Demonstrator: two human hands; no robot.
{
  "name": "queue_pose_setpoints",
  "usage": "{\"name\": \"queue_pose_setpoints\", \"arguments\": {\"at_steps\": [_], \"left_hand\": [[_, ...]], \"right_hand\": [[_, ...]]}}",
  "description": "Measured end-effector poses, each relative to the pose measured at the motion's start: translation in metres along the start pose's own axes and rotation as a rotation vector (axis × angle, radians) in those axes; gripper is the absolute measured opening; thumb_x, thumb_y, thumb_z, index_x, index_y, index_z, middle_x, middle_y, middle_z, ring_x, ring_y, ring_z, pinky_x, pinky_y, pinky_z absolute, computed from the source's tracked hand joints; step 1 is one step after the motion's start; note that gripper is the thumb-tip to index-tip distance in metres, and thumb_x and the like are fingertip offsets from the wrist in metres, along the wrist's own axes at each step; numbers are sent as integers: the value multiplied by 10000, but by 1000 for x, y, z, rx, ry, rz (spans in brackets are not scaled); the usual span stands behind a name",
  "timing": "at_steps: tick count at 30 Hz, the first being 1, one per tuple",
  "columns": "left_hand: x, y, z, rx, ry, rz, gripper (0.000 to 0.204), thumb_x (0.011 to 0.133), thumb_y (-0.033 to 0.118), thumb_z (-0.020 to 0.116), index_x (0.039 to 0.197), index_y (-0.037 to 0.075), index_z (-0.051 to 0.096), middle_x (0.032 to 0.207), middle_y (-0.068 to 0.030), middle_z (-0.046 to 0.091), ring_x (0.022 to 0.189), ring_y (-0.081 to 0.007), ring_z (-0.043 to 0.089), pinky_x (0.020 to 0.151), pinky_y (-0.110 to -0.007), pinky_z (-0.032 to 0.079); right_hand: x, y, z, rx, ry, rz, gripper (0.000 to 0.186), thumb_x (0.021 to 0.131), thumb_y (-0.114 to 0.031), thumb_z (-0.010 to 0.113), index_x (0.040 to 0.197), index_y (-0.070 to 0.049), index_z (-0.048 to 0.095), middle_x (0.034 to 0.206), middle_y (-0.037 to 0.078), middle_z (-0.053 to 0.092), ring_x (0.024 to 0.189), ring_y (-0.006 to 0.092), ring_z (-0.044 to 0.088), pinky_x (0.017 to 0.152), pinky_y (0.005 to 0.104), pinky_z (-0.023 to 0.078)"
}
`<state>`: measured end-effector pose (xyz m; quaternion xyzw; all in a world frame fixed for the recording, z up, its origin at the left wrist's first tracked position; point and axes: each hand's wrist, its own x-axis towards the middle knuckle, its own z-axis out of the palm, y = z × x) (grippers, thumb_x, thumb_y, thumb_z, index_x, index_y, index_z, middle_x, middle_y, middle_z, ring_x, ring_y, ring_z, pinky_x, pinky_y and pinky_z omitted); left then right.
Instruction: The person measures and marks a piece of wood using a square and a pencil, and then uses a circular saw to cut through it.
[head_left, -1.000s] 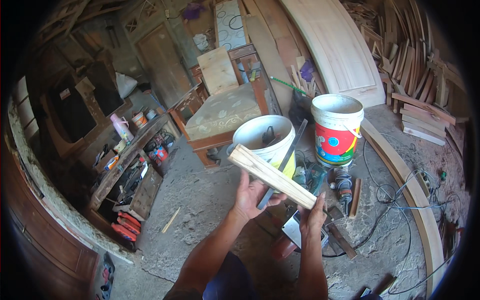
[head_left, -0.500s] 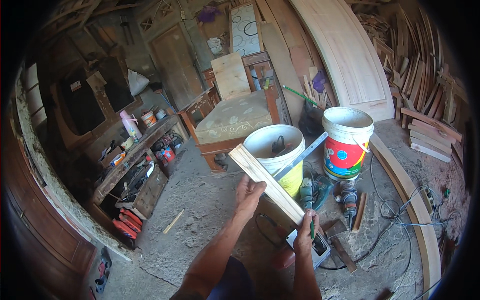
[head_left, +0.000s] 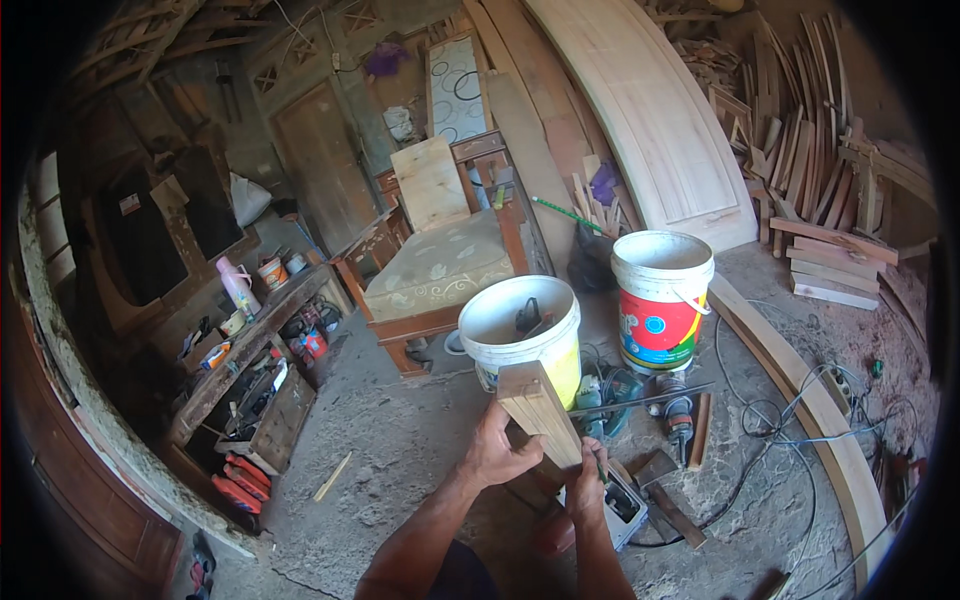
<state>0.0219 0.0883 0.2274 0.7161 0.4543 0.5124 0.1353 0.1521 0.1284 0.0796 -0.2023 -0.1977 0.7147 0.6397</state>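
Observation:
My left hand [head_left: 503, 452] is closed round the side of a short, thick piece of wood [head_left: 545, 420], held tilted with its far end raised before the white bucket. My right hand [head_left: 587, 487] is closed at the wood's near end, with a slim green pencil [head_left: 602, 470] between its fingers. From beside the wood a thin metal blade [head_left: 655, 398], like that of a try square, sticks out to the right, seen nearly edge-on. Its other end is hidden behind the wood.
Two buckets, one white and yellow [head_left: 520, 325], one red and white [head_left: 663, 300], stand ahead. Power tools [head_left: 677, 420], a hammer [head_left: 672, 505] and loose cables [head_left: 790, 435] lie on the floor at right. A cushioned chair [head_left: 440, 270] stands behind; a low bench [head_left: 250, 345] is left.
The wood has turned so its far end faces me more, and both hands turned with it. The metal blade has swung down from slanting upward to nearly level. My view has shifted slightly right.

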Motion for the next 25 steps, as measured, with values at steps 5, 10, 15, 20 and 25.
{"name": "queue_pose_setpoints", "arguments": {"at_steps": [5, 10, 15, 20, 25], "left_hand": [[-1, 10, 12, 103, -103, 29, 683, 715, 116, 768, 1320, -12, 479, 1214, -183, 578, 1200, -312, 553, 1028, -409, 434], [0, 16, 16, 123, -53, 77, 582, 720, 105, 749, 1248, -19, 539, 1151, -145, 629, 1084, -234, 602, 955, -369, 476], [0, 15, 9, 100, -120, 33, 712, 708, 132, 764, 1337, -13, 462, 1240, -198, 561, 1185, -333, 556, 1019, -422, 438], [3, 18, 10, 128, -34, 90, 472, 734, 92, 729, 1171, -21, 591, 1095, -124, 669, 1023, -193, 631, 922, -346, 492], [2, 17, 11, 112, -1, 84, 468, 742, 91, 725, 1177, -16, 592, 1107, -127, 666, 1033, -198, 633, 927, -352, 490]], "right_hand": [[16, 15, -21, 2, 22, -48, 189, 1024, -280, 521, 1127, -123, 513, 1023, 44, 561, 928, 167, 580, 686, 337, 534], [15, 18, -24, -7, 52, -40, 192, 1018, -304, 533, 1099, -130, 532, 995, 16, 554, 917, 137, 553, 710, 302, 485], [11, 18, -19, -22, 56, -38, 202, 1022, -321, 531, 1093, -132, 535, 992, 21, 554, 921, 140, 556, 712, 302, 487], [11, 20, -19, -46, 32, -78, 220, 1031, -324, 522, 1080, -110, 536, 994, 33, 553, 925, 138, 552, 759, 305, 491], [15, 24, -26, -90, 20, -71, 232, 1032, -324, 522, 1103, -103, 524, 1019, 43, 550, 957, 141, 542, 884, 322, 472]]}}
